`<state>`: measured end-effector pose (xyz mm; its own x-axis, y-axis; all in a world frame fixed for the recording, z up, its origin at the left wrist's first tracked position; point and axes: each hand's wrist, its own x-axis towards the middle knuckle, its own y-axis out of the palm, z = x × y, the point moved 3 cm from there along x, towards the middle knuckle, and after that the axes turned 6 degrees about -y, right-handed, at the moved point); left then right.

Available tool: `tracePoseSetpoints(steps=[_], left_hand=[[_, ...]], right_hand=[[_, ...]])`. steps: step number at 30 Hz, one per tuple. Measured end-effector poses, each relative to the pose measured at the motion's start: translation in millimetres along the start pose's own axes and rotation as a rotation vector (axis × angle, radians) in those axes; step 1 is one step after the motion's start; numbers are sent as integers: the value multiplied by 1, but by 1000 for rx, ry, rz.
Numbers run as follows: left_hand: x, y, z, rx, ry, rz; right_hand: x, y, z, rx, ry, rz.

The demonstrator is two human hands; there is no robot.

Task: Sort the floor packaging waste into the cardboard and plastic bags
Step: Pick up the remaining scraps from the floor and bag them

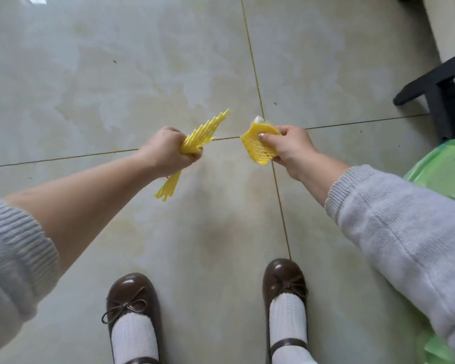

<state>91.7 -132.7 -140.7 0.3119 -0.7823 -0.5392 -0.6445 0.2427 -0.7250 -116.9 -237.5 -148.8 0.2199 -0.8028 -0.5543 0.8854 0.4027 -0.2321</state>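
My left hand (168,151) grips a yellow foam net sleeve (208,130) in its fist; the net sticks out above the fist toward the upper right and hangs out below it. My right hand (286,148) pinches a second yellow foam net (255,147) between thumb and fingers, with a small bit of clear plastic (258,119) showing at its top. Both hands are held over the tiled floor, a short gap between the two nets. A green plastic bag (441,172) lies at the right edge, partly hidden behind my right sleeve.
My two brown shoes (134,303) (284,279) stand on the glossy tiled floor (142,74) at the bottom. A black chair base (436,95) and a pale furniture edge (447,27) stand at the upper right.
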Motion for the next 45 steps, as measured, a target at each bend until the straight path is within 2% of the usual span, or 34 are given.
tracePoseSetpoints(steps=[6, 9, 14, 19, 25, 29, 38, 42, 45], left_hand=[[-69, -7, -57, -283, 28, 129], [-106, -4, -85, -337, 55, 187], [-164, 8, -131, -289, 103, 213], [-223, 23, -184, -140, 233, 246], [-275, 47, -252, 5, 371, 310], [-301, 74, -306, -6, 508, 330], [-355, 188, -413, -131, 684, 315], [-357, 242, -442, -103, 678, 297], [-352, 277, -448, 37, 706, 382]], right_hand=[[-85, -37, -15, 322, 90, -91], [-130, -59, -28, 412, 79, -143], [-204, -95, -47, 437, -6, -227], [-266, -130, -63, 433, -54, -313], [-342, -187, -83, 477, -92, -492], [-391, -234, -101, 500, -106, -643], [-445, -353, -164, 303, -56, -949], [-442, -386, -193, 138, -14, -933], [-430, -395, -213, -52, 36, -801]])
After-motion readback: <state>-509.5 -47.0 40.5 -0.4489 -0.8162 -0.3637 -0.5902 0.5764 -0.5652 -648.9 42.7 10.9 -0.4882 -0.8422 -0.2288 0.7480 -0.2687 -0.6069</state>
